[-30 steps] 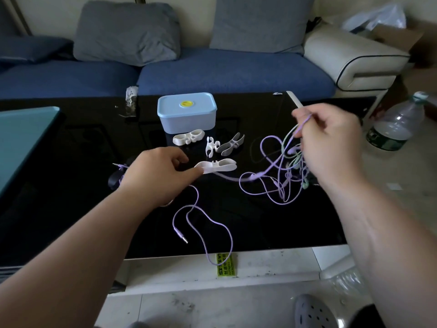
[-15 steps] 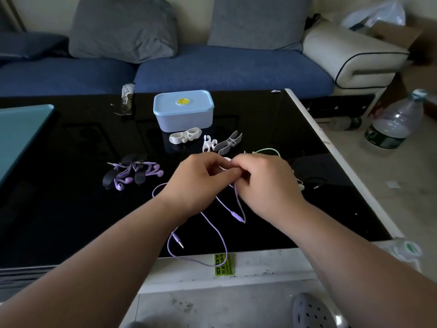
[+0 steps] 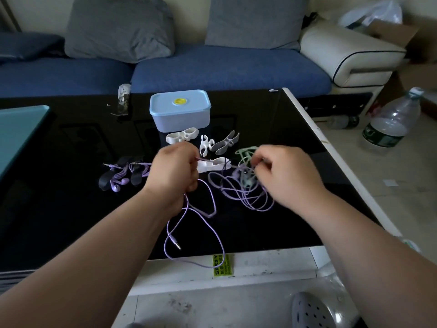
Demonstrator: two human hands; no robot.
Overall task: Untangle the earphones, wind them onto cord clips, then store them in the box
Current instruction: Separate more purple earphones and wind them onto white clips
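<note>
My left hand (image 3: 173, 176) is closed round the purple cord (image 3: 201, 265), its fingers (image 3: 189, 158) curled tight on it. A short stretch of the cord runs from my fist across to the right, and the rest drops below my palm and loops over the black tabletop (image 3: 71, 209); one bend lies across the white front rim, and the jack plug (image 3: 176, 243) rests just inside that rim. My right hand (image 3: 286, 178) is held apart from the left, fingers (image 3: 260, 159) bent and pinched on the top of the tangle (image 3: 243, 188), a knot of purple and pale green cords heaped on the tabletop under it; I cannot tell which strand I have, as the spot is blurred. Between my hands lies a white clip (image 3: 212, 163), touching or just beside the cord stretched over it. Three more white clips (image 3: 204, 144) lie just behind it, in front of the pale blue box (image 3: 179, 114), which has its lid on. To my left, well apart from the tangle, a set of wound earphones (image 3: 120, 176) sits on dark clips, purple buds toward me.
</note>
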